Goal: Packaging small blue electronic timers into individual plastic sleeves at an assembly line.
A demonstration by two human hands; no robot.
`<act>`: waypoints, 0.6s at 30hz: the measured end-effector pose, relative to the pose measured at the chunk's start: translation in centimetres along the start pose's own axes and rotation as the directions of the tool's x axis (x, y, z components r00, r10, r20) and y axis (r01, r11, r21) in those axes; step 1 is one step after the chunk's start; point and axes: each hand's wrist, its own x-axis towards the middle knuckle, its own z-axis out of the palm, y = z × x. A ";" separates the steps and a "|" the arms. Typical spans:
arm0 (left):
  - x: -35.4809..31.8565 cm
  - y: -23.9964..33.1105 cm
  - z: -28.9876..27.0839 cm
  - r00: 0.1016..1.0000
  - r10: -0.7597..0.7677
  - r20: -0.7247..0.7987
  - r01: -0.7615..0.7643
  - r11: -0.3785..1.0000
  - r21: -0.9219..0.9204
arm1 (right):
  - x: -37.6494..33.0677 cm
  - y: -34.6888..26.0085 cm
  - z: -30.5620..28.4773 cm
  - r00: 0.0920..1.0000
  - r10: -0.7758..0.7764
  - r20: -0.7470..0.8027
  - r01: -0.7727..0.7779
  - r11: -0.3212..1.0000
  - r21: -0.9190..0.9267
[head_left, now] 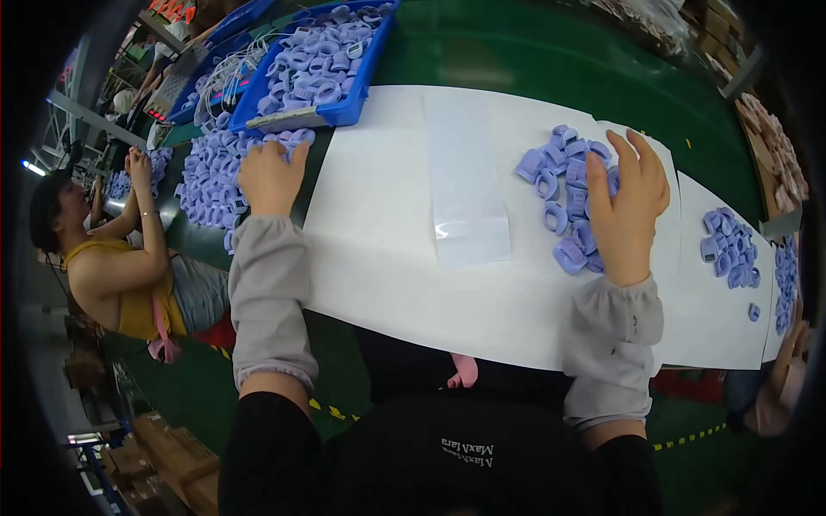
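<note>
My left hand [273,179] is bent over the edge of a large pile of purple plastic ring-shaped pieces [206,176]. Its fingers curl down among the pieces beside the blue bin, and the fingertips are partly hidden, so what is in them does not show. My right hand [632,202] is open over the right side of a smaller heap of the same rings [551,183] on a white sheet [379,206]. Its fingers are apart, and a few rings show between thumb and fingers. Some rings carry a small dark window.
A clear plastic bag [469,185] lies flat on the sheet between my hands. A blue bin [348,110] full of rings stands at the back left, near white cables [237,69]. More rings [730,249] lie at the right. A person [129,267] works at the left.
</note>
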 end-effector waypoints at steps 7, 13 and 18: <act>0.9 2.8 -2.1 0.916 0.263 0.304 0.103 0.578 -0.809 | -1.1 -1.4 -0.1 0.961 -0.261 0.091 0.139 0.740 0.658; -4.5 16.0 -7.7 0.724 0.688 0.056 0.100 -0.024 -0.995 | -2.4 -4.0 1.1 0.925 -0.141 0.354 -0.302 0.295 0.907; -6.9 17.2 -6.7 0.579 0.783 0.228 0.541 -0.160 -0.825 | -1.9 -2.9 1.3 0.895 -0.240 0.375 -0.247 0.433 0.867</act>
